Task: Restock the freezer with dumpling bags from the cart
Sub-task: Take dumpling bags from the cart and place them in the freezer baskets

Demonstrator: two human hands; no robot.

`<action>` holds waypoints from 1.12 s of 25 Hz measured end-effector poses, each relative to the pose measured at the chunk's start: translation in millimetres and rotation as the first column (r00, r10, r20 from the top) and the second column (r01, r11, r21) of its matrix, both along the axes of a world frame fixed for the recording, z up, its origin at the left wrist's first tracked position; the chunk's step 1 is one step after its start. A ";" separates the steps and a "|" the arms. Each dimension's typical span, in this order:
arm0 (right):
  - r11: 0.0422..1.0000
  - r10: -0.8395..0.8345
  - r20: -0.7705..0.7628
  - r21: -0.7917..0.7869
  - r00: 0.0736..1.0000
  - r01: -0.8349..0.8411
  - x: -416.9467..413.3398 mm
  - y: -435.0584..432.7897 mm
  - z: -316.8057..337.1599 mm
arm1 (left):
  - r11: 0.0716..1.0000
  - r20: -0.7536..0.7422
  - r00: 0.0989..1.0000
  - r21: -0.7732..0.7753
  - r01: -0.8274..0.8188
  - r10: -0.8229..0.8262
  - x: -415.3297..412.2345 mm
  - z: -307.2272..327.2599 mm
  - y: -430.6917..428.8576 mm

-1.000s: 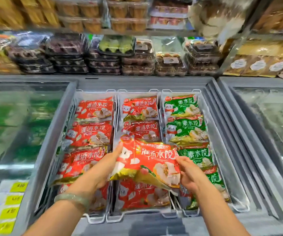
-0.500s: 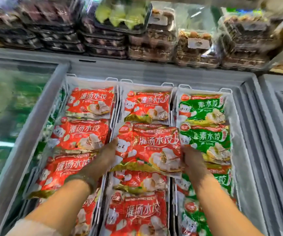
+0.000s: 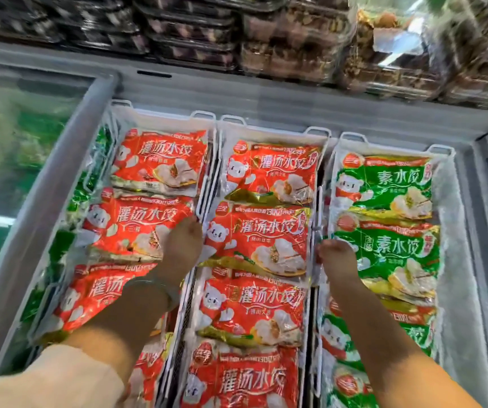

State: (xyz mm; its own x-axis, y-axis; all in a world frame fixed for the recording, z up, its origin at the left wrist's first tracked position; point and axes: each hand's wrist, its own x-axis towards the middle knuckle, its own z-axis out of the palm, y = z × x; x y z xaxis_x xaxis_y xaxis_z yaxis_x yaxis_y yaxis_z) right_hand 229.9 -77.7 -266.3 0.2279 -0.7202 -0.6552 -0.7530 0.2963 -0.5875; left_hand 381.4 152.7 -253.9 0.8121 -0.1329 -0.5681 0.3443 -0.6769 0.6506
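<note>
A red dumpling bag (image 3: 262, 241) lies second from the back in the middle wire basket of the open freezer (image 3: 178, 92). My left hand (image 3: 182, 244) grips its left edge, fingers tucked under. At the bag's right edge my right hand (image 3: 335, 257) holds on, beside the wire divider. Other red bags (image 3: 160, 163) fill the left and middle columns. Green dumpling bags (image 3: 384, 187) fill the right column. The cart is out of view.
A closed glass freezer lid (image 3: 16, 136) lies to the left. Stacked clear trays of packaged food (image 3: 281, 39) stand on the shelf behind the freezer. A frosted freezer wall (image 3: 460, 290) runs along the right side. A bracelet (image 3: 154, 285) circles my left wrist.
Both hands carried the red bag forward and down from above the front row into the middle column. The view tilted down and closer to the freezer.
</note>
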 end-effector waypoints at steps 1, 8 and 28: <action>1.000 0.019 -0.016 -0.002 1.000 -0.019 -3.7 1.8 -0.4 | 1.000 0.061 0.998 0.009 -0.011 0.010 -2.3 -0.4 1.5; 0.983 -0.017 0.138 0.185 0.990 -0.009 -43.3 29.3 24.6 | 0.986 -0.075 0.996 -0.163 0.043 -0.056 -29.1 18.0 4.3; 0.990 -0.042 0.313 0.140 0.949 -0.002 -237.2 206.1 167.7 | 0.855 0.075 0.905 -0.305 0.420 -0.418 -165.5 191.6 123.1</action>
